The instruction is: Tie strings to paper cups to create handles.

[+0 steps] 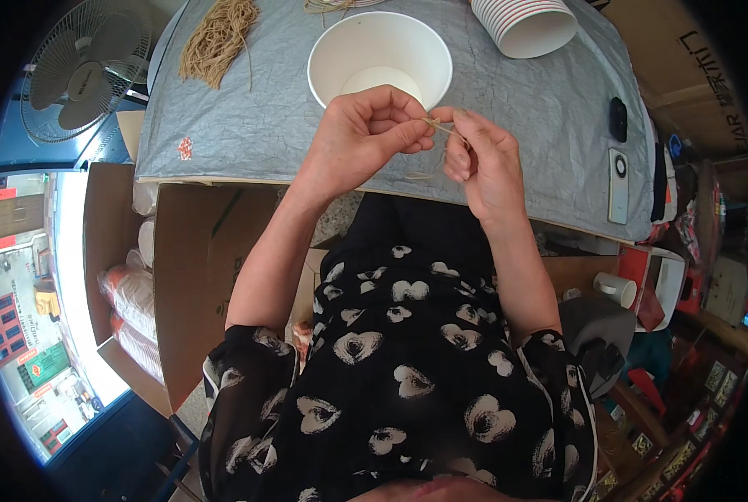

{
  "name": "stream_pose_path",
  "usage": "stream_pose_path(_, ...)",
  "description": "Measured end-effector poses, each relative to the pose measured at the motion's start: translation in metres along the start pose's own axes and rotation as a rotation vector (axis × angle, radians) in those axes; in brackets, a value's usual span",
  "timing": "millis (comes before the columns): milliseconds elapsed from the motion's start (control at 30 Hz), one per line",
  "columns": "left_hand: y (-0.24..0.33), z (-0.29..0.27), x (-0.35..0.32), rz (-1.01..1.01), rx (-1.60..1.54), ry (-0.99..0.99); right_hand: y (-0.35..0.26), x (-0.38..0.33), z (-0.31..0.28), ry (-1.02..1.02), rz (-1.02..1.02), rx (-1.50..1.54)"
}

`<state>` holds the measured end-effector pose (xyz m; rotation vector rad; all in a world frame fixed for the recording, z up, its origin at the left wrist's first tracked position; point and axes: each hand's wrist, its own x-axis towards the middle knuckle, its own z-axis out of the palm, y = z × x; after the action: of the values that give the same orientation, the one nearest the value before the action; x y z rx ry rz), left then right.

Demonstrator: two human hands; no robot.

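Observation:
My left hand (364, 134) and my right hand (484, 159) meet over the near edge of a grey-covered table (265, 125). Between their fingertips both pinch a thin tan string (442, 129), and a loop of it hangs below by my right palm. Just beyond the hands stands an empty white paper bowl (380, 60), upright. A bundle of similar tan strings (217, 39) lies at the far left of the table.
A stack of white paper bowls (526, 23) lies tipped at the far right. A white phone (619, 186) and a small black device (617, 119) rest near the right edge. A fan (85, 67) stands left, cardboard boxes (198, 276) below it.

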<state>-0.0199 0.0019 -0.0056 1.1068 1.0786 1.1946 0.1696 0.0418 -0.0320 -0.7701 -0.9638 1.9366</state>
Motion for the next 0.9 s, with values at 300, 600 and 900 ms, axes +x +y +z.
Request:
stream_pose_path(300, 0.0038, 0.0014, -0.0003, -0.044, 0.027, 0.004, 0.0036, 0.0001, 0.0076, 0.086, -0.182, -0.306)
stream_pose_path(600, 0.0016, -0.0007, 0.0021, -0.036, -0.046, 0.007, 0.0063, 0.0018, 0.0054, 0.089, -0.186, -0.188)
stream_pose_path(900, 0.0028, -0.0006, 0.0000, -0.040, 0.003, -0.010, 0.0003, 0.0034, 0.0035, 0.129, -0.265, -0.199)
